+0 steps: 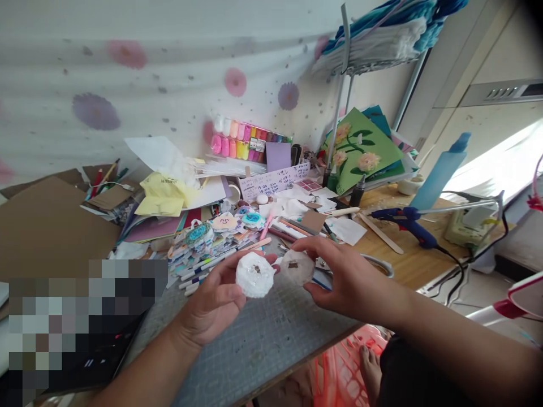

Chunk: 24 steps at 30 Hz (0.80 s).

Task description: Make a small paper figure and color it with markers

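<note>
My left hand (216, 302) grips a round white paper disc (254, 278) with a shiny patch and a small dark hole at its centre. Across from it, my right hand (335, 268) pinches a thinner, see-through whitish disc (298, 268) by its right edge, thumb below and fingers above. This second disc also shows a small brownish opening in the middle. The two discs face me side by side over the desk, close together. Whether their edges touch I cannot tell.
Below the hands lies a grey cutting mat (263, 345). Behind it are marker pens (224, 257), piled paper cutouts (203, 234) and a pack of coloured clay (250, 141). A blue glue gun (407, 223) with its cable and a blue bottle (441, 172) stand right. Cardboard (55, 220) fills the left.
</note>
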Each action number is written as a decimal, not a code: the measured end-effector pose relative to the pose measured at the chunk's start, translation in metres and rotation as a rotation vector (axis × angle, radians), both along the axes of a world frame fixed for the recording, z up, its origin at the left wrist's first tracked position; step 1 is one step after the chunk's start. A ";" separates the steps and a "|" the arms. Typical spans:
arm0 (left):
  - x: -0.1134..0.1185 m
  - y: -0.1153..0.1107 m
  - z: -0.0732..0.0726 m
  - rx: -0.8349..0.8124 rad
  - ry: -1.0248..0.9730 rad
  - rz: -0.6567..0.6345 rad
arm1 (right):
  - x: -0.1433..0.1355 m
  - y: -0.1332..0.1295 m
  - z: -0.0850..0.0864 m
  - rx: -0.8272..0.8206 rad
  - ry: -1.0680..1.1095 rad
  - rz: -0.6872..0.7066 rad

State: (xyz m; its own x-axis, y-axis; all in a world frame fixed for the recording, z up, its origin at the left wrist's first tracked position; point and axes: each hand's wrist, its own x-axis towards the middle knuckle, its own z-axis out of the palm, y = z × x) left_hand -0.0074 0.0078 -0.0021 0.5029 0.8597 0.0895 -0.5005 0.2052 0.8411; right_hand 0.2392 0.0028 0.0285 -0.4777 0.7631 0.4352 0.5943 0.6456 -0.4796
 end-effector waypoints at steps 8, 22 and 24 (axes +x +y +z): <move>0.005 -0.003 0.001 0.023 0.041 0.007 | -0.003 -0.006 0.008 0.080 0.004 0.046; 0.010 -0.007 0.001 -0.025 0.083 0.045 | -0.017 -0.012 0.005 0.086 0.221 0.157; 0.011 -0.008 0.001 -0.026 0.081 0.044 | -0.019 -0.012 0.005 0.064 0.250 0.173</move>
State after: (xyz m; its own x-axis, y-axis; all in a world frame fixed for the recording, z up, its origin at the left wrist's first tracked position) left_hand 0.0032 -0.0005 -0.0010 0.4691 0.8827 0.0278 -0.4400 0.2063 0.8740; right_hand 0.2202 -0.0096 0.0332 -0.4702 0.6475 0.5997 0.3420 0.7601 -0.5525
